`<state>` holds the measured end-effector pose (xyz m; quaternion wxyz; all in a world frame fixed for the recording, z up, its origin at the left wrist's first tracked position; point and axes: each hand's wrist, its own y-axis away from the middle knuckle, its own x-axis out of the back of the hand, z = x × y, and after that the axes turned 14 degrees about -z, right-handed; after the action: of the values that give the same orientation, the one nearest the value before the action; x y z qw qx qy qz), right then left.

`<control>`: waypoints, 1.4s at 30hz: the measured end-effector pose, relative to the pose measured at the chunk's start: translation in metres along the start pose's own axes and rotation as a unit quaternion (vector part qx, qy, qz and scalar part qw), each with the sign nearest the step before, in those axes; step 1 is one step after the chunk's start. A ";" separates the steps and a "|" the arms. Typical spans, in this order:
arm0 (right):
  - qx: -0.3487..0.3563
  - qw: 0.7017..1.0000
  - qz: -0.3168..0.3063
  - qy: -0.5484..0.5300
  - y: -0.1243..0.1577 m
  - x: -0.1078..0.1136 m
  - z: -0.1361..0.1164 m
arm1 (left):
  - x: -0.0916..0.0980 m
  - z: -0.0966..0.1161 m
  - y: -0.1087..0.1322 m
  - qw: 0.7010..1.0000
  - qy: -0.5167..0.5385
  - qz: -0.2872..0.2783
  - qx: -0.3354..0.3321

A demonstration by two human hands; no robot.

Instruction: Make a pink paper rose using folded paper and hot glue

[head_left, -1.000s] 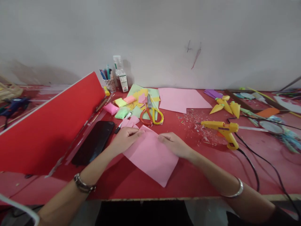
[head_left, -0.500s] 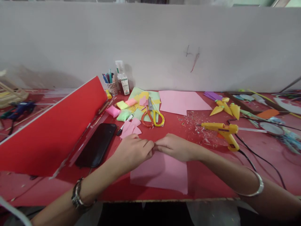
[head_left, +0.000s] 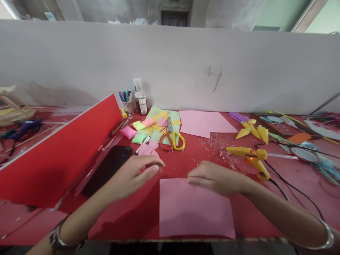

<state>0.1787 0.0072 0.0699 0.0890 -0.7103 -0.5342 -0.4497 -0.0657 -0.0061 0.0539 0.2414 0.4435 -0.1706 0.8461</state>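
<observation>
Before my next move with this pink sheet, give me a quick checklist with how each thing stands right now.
1. Right hand on the pink sheet: ok, fingers closed at its far edge.
2. Left hand free: ok, apart from the sheet, thumb and fingers spread.
3. Scissors uncovered: ok, lying beyond the hands.
4. Glue gun off the sheet: ok, lying apart to the right.
5. Glue gun cool: cannot tell; an orange glow shows on it, but temperature isn't visible.
6. Table free of scraps: not ok, bits are scattered near the nozzle.
</observation>
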 end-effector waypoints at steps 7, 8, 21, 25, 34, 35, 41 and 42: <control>-0.003 0.994 -0.004 0.111 -0.010 -0.004 -0.012 | -0.018 0.034 -0.005 0.978 -0.012 -0.205 -0.035; -0.025 0.989 0.015 0.145 -0.011 -0.006 -0.014 | -0.021 0.034 -0.005 0.979 -0.012 -0.203 -0.019; -0.013 0.925 0.271 0.267 -0.017 -0.035 -0.010 | -0.026 0.035 0.001 0.967 0.148 -0.205 0.014; 0.000 0.920 0.290 0.263 -0.006 -0.036 -0.002 | -0.023 0.031 0.003 0.962 0.151 -0.226 0.006; -0.093 0.888 0.355 0.278 0.026 -0.023 0.021 | -0.014 0.011 0.011 0.972 0.107 -0.210 0.008; -0.104 0.885 0.370 0.262 0.029 -0.021 0.021 | -0.013 0.010 0.013 0.970 0.108 -0.216 0.018; -0.037 0.907 0.332 0.257 0.013 -0.025 -0.007 | -0.015 0.015 0.009 0.965 0.117 -0.233 0.020; -0.039 0.926 0.273 0.258 0.007 -0.028 -0.010 | -0.016 0.016 0.008 0.967 0.109 -0.230 0.012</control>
<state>0.1778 -0.0209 0.0576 0.3150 -0.6914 -0.2599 -0.5960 -0.0516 -0.0247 0.0487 0.4414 0.3790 -0.0270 0.8129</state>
